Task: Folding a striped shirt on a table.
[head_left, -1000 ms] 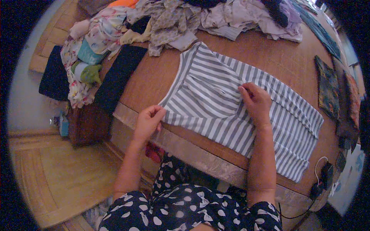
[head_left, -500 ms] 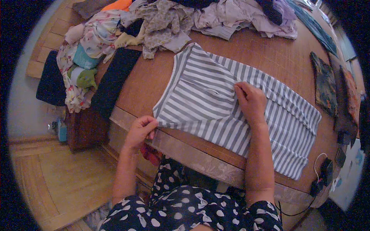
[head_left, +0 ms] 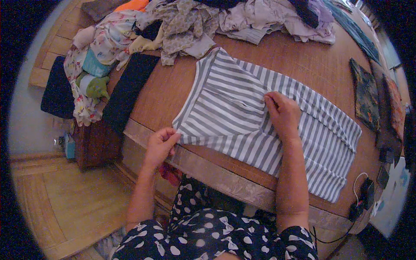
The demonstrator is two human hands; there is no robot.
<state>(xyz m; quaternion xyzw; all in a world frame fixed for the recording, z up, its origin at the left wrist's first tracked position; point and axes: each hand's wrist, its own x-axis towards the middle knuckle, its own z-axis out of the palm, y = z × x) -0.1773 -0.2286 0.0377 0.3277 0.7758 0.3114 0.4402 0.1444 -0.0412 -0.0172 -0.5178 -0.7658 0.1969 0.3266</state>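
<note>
Head view shows a striped shirt lying flat on the table, partly folded: one side is already turned in, and the long right part is not folded yet. Left hand pinches the near corner at the table edge, fingers closed on the cloth. Right hand presses on the middle with fingers bent, perhaps gripping a fold. A clothes pile waits behind.

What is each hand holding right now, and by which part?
The left hand pinches the near left corner of the grey-and-white striped garment. The right hand lies flat on its middle, pressing rather than gripping.
</note>
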